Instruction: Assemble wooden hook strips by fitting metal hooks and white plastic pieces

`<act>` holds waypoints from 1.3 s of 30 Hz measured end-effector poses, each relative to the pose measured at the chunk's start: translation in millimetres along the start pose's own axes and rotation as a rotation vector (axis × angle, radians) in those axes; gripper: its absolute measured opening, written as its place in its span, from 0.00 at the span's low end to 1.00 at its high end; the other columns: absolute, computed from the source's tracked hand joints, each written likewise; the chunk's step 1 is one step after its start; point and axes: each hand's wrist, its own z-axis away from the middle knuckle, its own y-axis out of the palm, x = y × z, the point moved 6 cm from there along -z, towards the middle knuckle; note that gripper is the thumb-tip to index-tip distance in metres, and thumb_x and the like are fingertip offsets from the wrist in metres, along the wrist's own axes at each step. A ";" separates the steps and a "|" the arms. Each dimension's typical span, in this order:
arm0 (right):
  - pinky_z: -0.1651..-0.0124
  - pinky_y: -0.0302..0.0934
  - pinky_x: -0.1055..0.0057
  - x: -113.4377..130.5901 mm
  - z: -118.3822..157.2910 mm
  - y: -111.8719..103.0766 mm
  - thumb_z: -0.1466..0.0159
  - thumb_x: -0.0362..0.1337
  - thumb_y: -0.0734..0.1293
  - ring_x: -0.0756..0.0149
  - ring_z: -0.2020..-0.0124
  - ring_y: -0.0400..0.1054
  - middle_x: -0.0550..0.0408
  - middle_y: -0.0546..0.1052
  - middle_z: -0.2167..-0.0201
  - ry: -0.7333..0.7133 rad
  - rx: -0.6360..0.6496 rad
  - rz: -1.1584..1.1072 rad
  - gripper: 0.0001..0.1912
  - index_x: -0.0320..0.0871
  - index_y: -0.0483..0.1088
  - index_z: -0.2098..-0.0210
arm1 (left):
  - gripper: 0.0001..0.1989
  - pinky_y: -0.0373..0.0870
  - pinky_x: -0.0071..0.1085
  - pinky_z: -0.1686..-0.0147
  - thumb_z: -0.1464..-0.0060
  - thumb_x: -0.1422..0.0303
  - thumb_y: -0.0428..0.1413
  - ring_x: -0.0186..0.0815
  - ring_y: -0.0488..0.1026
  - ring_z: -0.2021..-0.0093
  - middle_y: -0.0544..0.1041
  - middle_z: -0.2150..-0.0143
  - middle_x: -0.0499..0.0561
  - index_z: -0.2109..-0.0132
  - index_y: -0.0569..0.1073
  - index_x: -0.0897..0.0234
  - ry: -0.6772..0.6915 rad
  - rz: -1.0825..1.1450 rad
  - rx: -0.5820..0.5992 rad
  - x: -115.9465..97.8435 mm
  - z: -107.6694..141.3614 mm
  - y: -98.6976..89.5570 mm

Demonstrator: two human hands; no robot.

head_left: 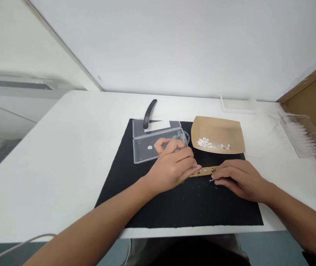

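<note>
My left hand [174, 162] is closed, thumb and forefinger curled together above the lower half of a clear plastic case [141, 153]; anything between the fingertips is too small to make out. Its little-finger side rests by a tan strip [205, 171] set with small round metal pieces. At the strip's right end my right hand [238, 179] is closed, and a small shiny metal piece [212, 180] shows at its fingertips. Clear slivers [178, 136] lie in the case next to my left hand, along with a white dot [149, 147].
A black mat [174, 210] lies under everything on the white table [50, 155]. Behind my right hand sits a tan tray [219, 129] with small white pieces [205, 142]. A curved black nail file [149, 114] lies across the open lid. Clear boxes [302, 133] stand at right.
</note>
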 end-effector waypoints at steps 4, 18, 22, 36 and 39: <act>0.57 0.72 0.72 -1.5 0.5 0.7 0.27 0.33 0.69 0.68 0.61 0.76 0.54 0.82 0.60 0.006 -0.005 0.011 0.07 0.45 0.73 0.49 | 0.10 0.54 0.43 0.51 0.31 0.65 0.62 0.43 0.68 0.54 0.79 0.65 0.49 0.64 0.77 0.60 0.002 0.007 0.028 -0.2 0.4 1.0; 0.57 0.71 0.71 -6.9 1.3 3.3 0.26 0.34 0.69 0.67 0.61 0.76 0.54 0.81 0.60 0.041 0.016 0.001 0.07 0.46 0.73 0.49 | 0.15 0.48 0.45 0.50 0.29 0.68 0.57 0.40 0.64 0.57 0.75 0.65 0.48 0.68 0.71 0.62 0.082 -0.024 0.151 -8.3 -3.9 4.9; 0.58 0.70 0.71 -7.1 1.5 3.3 0.26 0.34 0.69 0.68 0.61 0.76 0.54 0.81 0.60 0.035 0.020 0.002 0.08 0.46 0.73 0.48 | 0.14 0.49 0.44 0.51 0.28 0.64 0.58 0.39 0.64 0.58 0.75 0.65 0.47 0.65 0.73 0.61 0.058 -0.006 0.121 -6.2 -4.5 2.9; 0.57 0.71 0.71 -9.7 1.6 3.7 0.27 0.34 0.69 0.67 0.61 0.76 0.53 0.81 0.59 0.027 0.014 0.004 0.08 0.45 0.73 0.49 | 0.14 0.52 0.47 0.49 0.25 0.72 0.42 0.43 0.68 0.58 0.75 0.64 0.52 0.61 0.67 0.63 -0.111 -0.011 0.158 8.5 -2.2 8.4; 0.58 0.71 0.70 -10.5 1.9 4.7 0.26 0.34 0.69 0.66 0.61 0.76 0.53 0.81 0.60 0.028 0.018 0.003 0.07 0.45 0.72 0.49 | 0.12 0.52 0.47 0.49 0.26 0.72 0.41 0.44 0.67 0.57 0.75 0.61 0.53 0.60 0.66 0.63 -0.151 -0.015 0.141 12.0 -1.6 8.4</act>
